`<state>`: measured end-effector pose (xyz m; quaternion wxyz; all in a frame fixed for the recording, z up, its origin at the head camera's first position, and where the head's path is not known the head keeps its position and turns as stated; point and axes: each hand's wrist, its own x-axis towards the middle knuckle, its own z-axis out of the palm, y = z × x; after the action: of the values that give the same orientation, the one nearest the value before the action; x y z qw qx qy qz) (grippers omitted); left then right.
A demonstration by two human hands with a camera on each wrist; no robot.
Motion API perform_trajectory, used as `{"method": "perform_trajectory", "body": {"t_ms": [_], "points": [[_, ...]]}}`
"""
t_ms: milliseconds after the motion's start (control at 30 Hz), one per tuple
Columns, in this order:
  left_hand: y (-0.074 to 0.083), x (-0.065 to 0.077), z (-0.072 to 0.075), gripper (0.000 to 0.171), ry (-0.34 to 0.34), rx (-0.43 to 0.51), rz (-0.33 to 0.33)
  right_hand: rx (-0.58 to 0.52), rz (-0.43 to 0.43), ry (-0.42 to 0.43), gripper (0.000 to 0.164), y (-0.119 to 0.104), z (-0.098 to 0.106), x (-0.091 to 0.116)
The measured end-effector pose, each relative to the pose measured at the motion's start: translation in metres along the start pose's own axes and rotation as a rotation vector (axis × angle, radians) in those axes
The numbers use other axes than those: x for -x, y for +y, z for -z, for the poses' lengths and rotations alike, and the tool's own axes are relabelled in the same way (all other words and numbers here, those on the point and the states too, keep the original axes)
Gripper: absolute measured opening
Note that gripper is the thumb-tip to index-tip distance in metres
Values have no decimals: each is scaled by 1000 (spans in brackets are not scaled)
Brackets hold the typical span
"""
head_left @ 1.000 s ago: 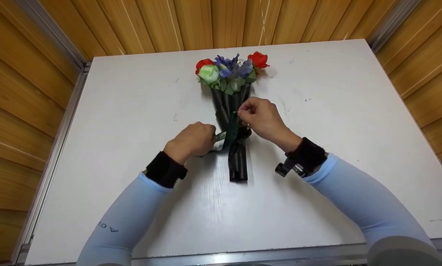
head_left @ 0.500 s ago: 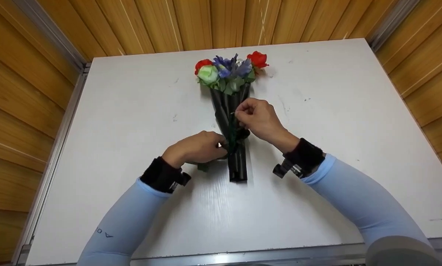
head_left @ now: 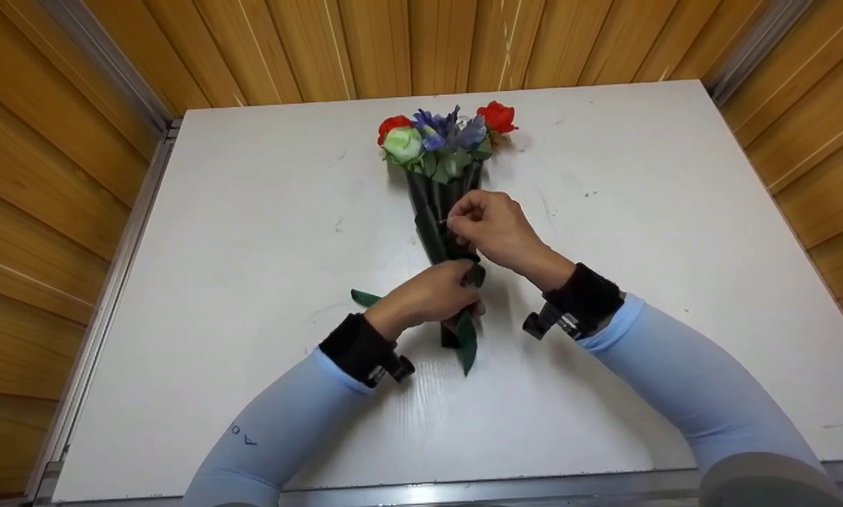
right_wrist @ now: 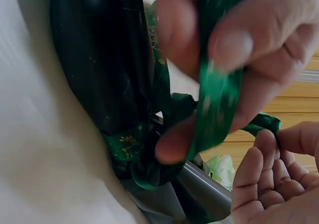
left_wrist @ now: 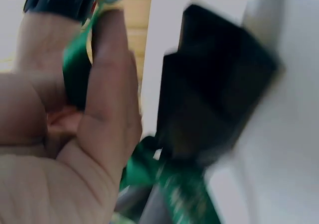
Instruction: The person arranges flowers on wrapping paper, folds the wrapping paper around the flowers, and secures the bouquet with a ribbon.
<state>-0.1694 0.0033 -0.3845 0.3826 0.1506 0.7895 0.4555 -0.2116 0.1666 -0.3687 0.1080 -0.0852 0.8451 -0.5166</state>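
A bouquet of artificial flowers (head_left: 432, 134) lies in a black wrap (head_left: 427, 204) on the white table. A green ribbon with gold print (right_wrist: 132, 144) is tied round the narrow part of the wrap. My left hand (head_left: 435, 292) crosses over the stem end and grips a length of the ribbon (head_left: 467, 345); in the right wrist view the band (right_wrist: 217, 104) runs between its thumb and fingers. Above the tie, my right hand (head_left: 495, 225) pinches another part of the ribbon (right_wrist: 266, 122) between thumb and forefinger. The knot is partly hidden by the left hand.
The white table (head_left: 266, 197) extends round the bouquet. Wood-patterned panels (head_left: 379, 49) stand behind and at both sides. A loose ribbon end (head_left: 365, 298) lies left of the bouquet. Each wrist wears a black strap (head_left: 590, 296) with a small camera.
My left hand has moved right and towards me, over the wrap's stem end, carrying the ribbon across it. The right hand stays nearly in place, still pinching.
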Motion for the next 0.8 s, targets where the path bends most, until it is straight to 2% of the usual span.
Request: {"method": "perform_trajectory", "body": {"t_ms": [67, 167, 267, 367, 467, 567, 700, 767, 800], "points": [[1, -4, -9, 29, 28, 49, -10, 13, 3, -22, 11, -1, 1, 0], [3, -8, -19, 24, 57, 21, -30, 22, 5, -53, 10, -1, 3, 0], [8, -10, -28, 17, 57, -125, -60, 38, 4, -64, 10, 1, 4, 0], [15, -11, -36, 15, -4, -286, -74, 47, -1, -78, 10, 3, 5, 0], [20, -13, -45, 30, -84, -405, -81, 52, 3, -96, 11, 4, 6, 0], [24, -14, -51, 42, -128, -521, -72, 58, 14, -112, 10, 3, 6, 0], [29, -14, -52, 46, -94, -671, -56, 74, 26, -114, 8, 2, 8, -1], [30, -10, -46, 45, -77, -702, -75, 85, 33, -117, 8, 3, 9, -1], [31, -6, -40, 43, -70, -688, -87, 90, 38, -120, 8, 4, 9, -1]]}}
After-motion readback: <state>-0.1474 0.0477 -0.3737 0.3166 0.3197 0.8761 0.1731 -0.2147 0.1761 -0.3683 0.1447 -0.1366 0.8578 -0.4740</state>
